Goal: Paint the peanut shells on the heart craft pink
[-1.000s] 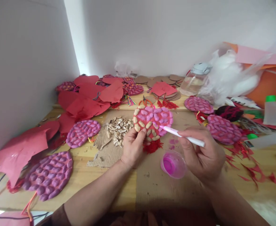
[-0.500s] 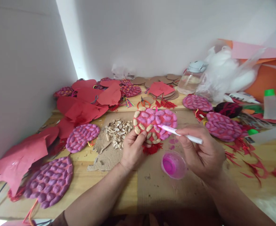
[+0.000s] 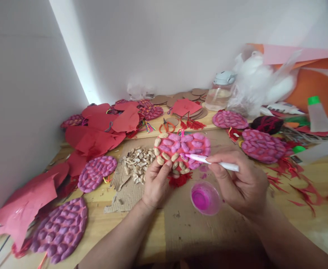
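My left hand [image 3: 157, 183] grips the lower left edge of a red heart-shaped board [image 3: 191, 144] covered with peanut shells. Shells on its right and upper part are pink-purple; those along the left and bottom keep their tan colour. In my right hand [image 3: 241, 181] is a slim white paintbrush [image 3: 224, 164], pinched between thumb and fingers, its pink tip touching a shell near the board's middle. A clear cup [image 3: 205, 198] of magenta paint stands just below, on brown cardboard. A red tassel [image 3: 180, 180] hangs under the board.
Loose peanut shells [image 3: 136, 164] lie on cardboard to the left. Finished-looking purple shell boards [image 3: 60, 229] and red paper shapes [image 3: 96, 140] fill the left side. Orange-handled pliers [image 3: 166, 126], a lidded jar [image 3: 220, 91] and a white plastic bag [image 3: 260, 84] stand farther back.
The brush tip has moved slightly down and left to a lower shell on the board. The board is tilted a little differently, and the whole view has shifted slightly.
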{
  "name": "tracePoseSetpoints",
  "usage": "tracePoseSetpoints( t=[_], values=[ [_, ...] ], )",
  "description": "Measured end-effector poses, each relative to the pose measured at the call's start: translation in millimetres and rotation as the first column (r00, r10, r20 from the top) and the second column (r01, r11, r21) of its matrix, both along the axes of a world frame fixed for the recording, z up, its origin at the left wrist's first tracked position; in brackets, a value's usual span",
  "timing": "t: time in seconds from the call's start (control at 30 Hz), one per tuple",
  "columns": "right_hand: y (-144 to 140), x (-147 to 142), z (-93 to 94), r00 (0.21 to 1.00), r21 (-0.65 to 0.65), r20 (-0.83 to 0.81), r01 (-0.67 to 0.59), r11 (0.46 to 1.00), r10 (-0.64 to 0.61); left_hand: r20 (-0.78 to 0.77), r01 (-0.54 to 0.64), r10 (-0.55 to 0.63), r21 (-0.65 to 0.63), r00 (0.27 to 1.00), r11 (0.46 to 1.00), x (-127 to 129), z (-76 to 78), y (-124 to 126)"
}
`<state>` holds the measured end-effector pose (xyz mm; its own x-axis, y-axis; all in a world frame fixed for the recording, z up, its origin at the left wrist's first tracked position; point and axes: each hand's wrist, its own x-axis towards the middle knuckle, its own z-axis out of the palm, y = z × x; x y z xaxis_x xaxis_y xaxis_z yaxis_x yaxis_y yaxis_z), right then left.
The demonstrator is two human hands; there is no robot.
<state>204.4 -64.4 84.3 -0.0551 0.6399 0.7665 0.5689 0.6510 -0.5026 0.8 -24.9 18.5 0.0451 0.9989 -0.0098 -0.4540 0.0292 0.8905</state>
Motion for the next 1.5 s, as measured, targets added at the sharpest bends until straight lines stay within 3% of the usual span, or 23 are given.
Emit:
tracePoseSetpoints(
  t=[0.33,0.67,1.37,1.5],
  values=[
    [0.0,0.6,-3.1,0.999,-0.013,-0.027,-0.042,0.999,0.042,0.024,0.054,-0.054,0.022,0.998,0.998,-1.9,-7.1,-1.4],
    [-0.6,1.6,-5.7,0.997,-0.041,-0.077,-0.002,0.999,-0.001,-0.009,0.027,-0.027,-0.005,1.000,1.000,-0.6,-1.9,-2.3],
    [0.5,0.5,-1.3,0.999,-0.038,-0.015,0.049,0.998,-0.050,-0.001,0.032,-0.032,-0.011,0.999,0.999,0.7,3.5,-1.7],
    [-0.9,-0.6,0.7,0.997,-0.037,0.005,0.075,0.997,-0.074,0.011,-0.010,0.010,-0.043,1.000,0.999,0.6,5.3,-0.1]
  ],
)
